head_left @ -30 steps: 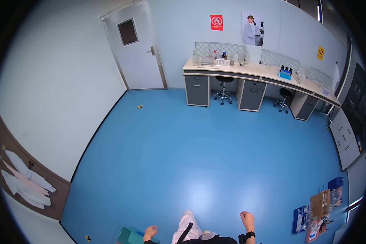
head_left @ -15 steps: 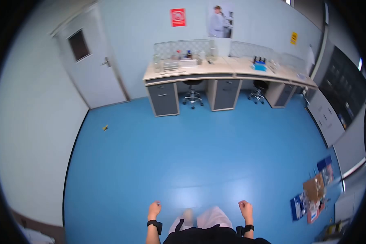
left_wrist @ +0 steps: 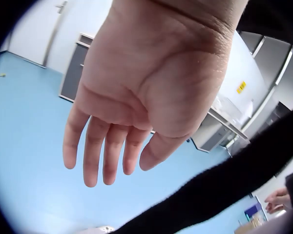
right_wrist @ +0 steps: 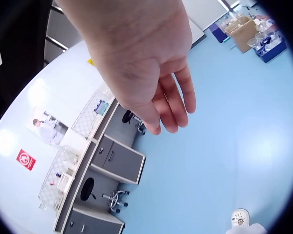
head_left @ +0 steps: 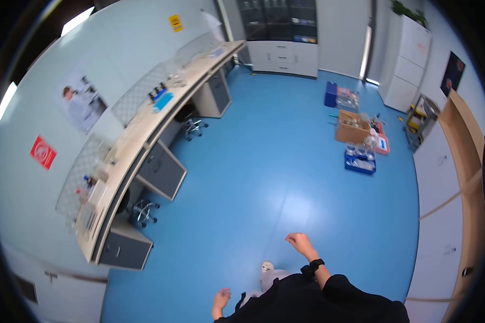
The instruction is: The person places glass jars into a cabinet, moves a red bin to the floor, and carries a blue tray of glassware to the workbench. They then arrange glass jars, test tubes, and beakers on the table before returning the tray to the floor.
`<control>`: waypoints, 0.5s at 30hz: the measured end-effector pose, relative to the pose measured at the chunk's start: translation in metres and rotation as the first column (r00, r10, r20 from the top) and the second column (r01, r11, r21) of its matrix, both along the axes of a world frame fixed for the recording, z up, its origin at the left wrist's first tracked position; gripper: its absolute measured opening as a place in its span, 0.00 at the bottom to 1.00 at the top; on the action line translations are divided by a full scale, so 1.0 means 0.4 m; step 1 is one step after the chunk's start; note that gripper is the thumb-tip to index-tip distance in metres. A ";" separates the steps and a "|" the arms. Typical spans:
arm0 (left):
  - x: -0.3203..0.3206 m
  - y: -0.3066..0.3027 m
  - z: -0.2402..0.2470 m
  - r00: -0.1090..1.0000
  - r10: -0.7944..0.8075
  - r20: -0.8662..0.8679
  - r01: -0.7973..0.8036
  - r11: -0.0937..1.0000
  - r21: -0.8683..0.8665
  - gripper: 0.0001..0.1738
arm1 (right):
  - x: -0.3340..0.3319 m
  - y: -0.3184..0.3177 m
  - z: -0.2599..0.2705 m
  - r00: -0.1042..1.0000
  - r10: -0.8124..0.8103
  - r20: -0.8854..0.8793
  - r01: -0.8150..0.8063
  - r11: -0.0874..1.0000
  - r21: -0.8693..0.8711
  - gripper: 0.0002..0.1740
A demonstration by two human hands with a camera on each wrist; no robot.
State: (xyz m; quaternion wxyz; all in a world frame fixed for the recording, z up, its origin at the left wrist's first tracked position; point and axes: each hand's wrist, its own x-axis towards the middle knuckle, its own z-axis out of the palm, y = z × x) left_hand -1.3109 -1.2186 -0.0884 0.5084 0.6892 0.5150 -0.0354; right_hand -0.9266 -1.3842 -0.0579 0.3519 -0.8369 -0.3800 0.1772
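My left hand [left_wrist: 146, 87] hangs with its fingers relaxed and nothing in them; in the head view it is low beside the body. In the right wrist view my right hand [right_wrist: 146, 73] is likewise bare, its fingers loosely bent. Both hands are over the blue floor [head_left: 242, 177], away from any object. Ahead and to the right on the floor stand a cardboard box [head_left: 352, 132] with glassware in it, a blue tray [head_left: 360, 166] with clear containers, a pink tray [head_left: 381, 144] and a dark blue box [head_left: 331, 94].
A long lab bench [head_left: 145, 134] runs along the left wall, with wheeled stools [head_left: 144, 213] under it. Tall cabinets [head_left: 442, 177] line the right side. A metal cart [head_left: 419, 121] stands near a white refrigerator [head_left: 408, 64]; a glass-fronted cabinet [head_left: 283, 56] is at the back.
The view has turned to the right: the bench has swung to the left and the boxes on the floor now stand ahead. Both hands remain without anything in them.
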 end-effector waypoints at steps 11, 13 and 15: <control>0.521 0.486 0.053 0.862 -0.407 -0.303 0.473 0.860 0.191 0.16 | 0.118 -0.116 0.021 0.829 -0.540 -0.144 0.536 0.841 -0.072 0.06; 0.647 0.532 0.056 0.855 -0.438 -0.279 0.476 0.876 0.084 0.17 | 0.176 -0.115 0.009 0.729 -0.675 -0.111 0.669 0.738 -0.094 0.06; 0.747 0.589 0.003 0.844 -0.464 -0.269 0.504 0.858 0.101 0.17 | 0.248 -0.097 -0.002 0.683 -0.726 -0.078 0.717 0.687 -0.113 0.06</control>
